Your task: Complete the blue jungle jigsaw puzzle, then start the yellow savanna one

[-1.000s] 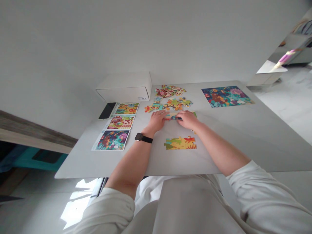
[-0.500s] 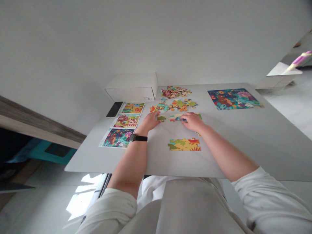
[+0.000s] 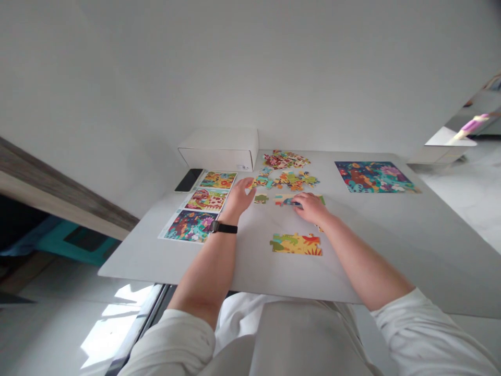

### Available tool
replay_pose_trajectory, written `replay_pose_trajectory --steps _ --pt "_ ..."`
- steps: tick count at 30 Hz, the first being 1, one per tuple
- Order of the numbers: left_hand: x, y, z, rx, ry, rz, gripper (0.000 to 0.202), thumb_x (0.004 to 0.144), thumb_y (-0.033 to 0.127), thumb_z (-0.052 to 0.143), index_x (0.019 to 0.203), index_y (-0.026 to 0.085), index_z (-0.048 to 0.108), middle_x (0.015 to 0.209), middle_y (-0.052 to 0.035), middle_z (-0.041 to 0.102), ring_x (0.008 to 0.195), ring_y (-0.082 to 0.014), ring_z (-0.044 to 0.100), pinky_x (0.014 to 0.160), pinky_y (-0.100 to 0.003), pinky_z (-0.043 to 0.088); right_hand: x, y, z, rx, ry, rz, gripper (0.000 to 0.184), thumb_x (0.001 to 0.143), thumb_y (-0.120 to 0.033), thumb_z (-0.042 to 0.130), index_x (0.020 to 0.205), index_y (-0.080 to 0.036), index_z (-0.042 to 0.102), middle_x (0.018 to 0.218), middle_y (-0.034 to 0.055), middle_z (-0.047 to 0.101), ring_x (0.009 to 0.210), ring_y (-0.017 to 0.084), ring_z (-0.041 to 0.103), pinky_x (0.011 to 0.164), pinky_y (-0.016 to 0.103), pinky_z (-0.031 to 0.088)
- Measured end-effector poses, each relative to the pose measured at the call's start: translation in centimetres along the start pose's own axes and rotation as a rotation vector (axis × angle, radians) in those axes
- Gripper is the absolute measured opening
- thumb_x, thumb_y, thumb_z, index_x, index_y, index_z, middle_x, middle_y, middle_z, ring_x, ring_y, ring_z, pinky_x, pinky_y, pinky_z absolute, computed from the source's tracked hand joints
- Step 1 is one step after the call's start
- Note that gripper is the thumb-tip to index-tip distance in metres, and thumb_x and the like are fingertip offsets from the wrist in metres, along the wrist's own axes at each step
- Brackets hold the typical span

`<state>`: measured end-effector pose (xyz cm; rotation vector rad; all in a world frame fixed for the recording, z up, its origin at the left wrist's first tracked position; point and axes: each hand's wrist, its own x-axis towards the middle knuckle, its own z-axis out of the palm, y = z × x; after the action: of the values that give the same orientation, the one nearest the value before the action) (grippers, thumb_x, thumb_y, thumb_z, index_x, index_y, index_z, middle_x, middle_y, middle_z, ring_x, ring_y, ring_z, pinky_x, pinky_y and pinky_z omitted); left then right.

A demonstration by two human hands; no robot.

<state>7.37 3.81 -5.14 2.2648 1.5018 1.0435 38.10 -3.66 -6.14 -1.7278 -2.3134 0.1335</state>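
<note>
My left hand (image 3: 240,198), with a black watch on its wrist, is beside the loose jigsaw pieces, its thumb and fingers apart and nothing seen in them. Just right of it a green puzzle piece (image 3: 261,198) lies on the table. My right hand (image 3: 311,208) rests over a short strip of joined pieces (image 3: 279,200), its fingertips closed on a blue puzzle piece (image 3: 288,201). Part of that strip and another piece are hidden under this hand. Nearer to me lies a joined yellow-green puzzle section (image 3: 296,244).
Mixed pieces (image 3: 295,180) and a reddish heap (image 3: 285,159) lie farther back. At left are a picture sheet (image 3: 188,233), a phone (image 3: 188,180) and a white box (image 3: 219,151). A dark-blue finished-looking puzzle (image 3: 376,176) lies right on the white table (image 3: 391,245).
My left hand has come away from the green piece, its fingers now farther apart near the loose pieces. My right hand stays on the strip. The view has tilted up slightly.
</note>
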Motion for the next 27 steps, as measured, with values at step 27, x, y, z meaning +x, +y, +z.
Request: replay_pose_trajectory --steps 27 --pt "9.9 -1.7 2.3 0.357 -0.475 0.110 0.050 0.086 0.025 0.073 0.136 0.019 0.062 0.134 -0.0168 0.073 0.127 -0.0341 0.069 0.109 -0.044 0.054 -0.2 -0.8 -0.9 0.011 -0.016 0.006 0.028 0.098 -0.025 0.068 0.124 -0.027 0.077 0.133 0.0074 0.073 0.124 0.030 0.064 0.112 0.047 0.049"
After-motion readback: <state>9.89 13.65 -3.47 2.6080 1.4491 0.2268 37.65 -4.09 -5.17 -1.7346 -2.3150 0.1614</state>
